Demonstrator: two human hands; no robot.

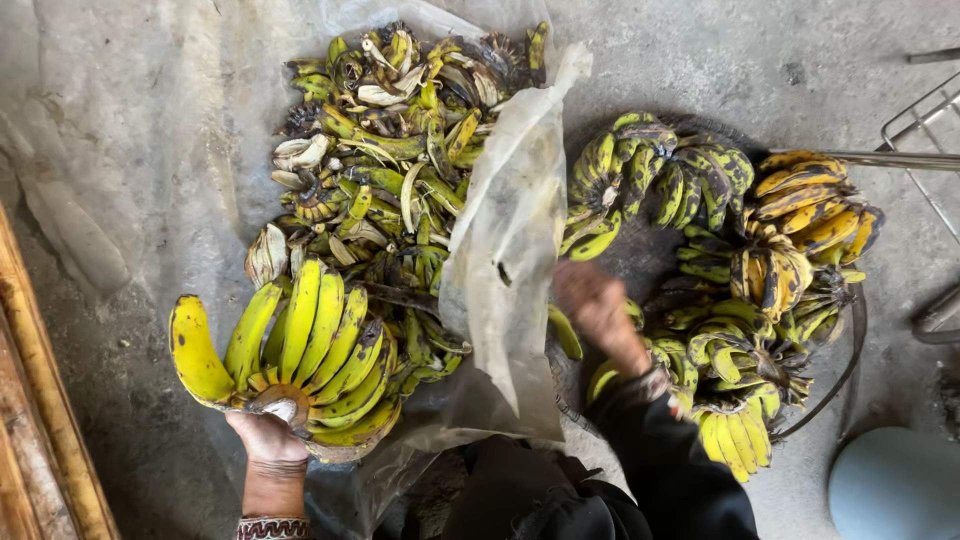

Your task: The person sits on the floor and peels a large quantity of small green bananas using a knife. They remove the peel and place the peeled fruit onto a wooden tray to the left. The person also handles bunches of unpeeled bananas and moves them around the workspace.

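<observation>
Fingers of left hand (268,437) clenched on cut stalk end of banana bunch (300,350), bunch raised above peel heap (385,150) on plastic sheet (505,240). Right hand (598,310) blurred above pile of spotted banana bunches (745,270) in shallow round basket (853,330) on concrete floor (150,120); grip state cannot be told. Held bunch likely heavy, stiff at crown, fruit prone to bruising, skins smooth. Best hold: crown stalk, second hand supporting underneath.
</observation>
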